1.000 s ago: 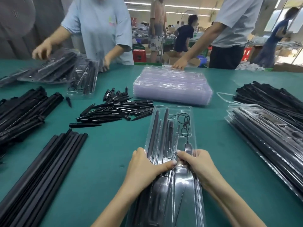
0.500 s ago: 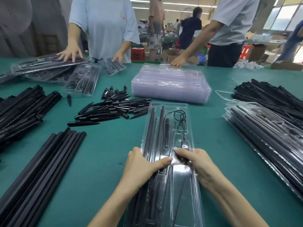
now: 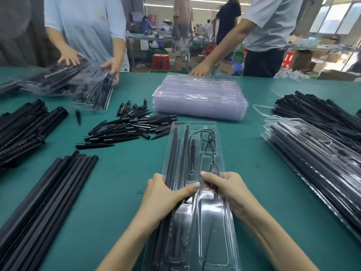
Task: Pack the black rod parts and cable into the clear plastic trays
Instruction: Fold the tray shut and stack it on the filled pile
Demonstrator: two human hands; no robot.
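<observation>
A long clear plastic tray (image 3: 195, 126) lies lengthwise on the green table in front of me. Black rods (image 3: 173, 151) fill its left slots and a thin black cable (image 3: 210, 137) with a small controller sits coiled in its upper right pocket. My left hand (image 3: 166, 194) grips the tray's left edge, thumb laid across the rods. My right hand (image 3: 224, 189) holds the tray's right side, its fingers curled over the middle just below the controller.
A stack of empty clear trays (image 3: 199, 96) sits behind. Short pointed black parts (image 3: 127, 128) lie left of the tray, long black rods (image 3: 45, 208) at near left, filled trays (image 3: 316, 159) at right. Two people work across the table.
Both my hands stay on the tray at about the same spot. The person across at the left has shifted filled trays with both hands.
</observation>
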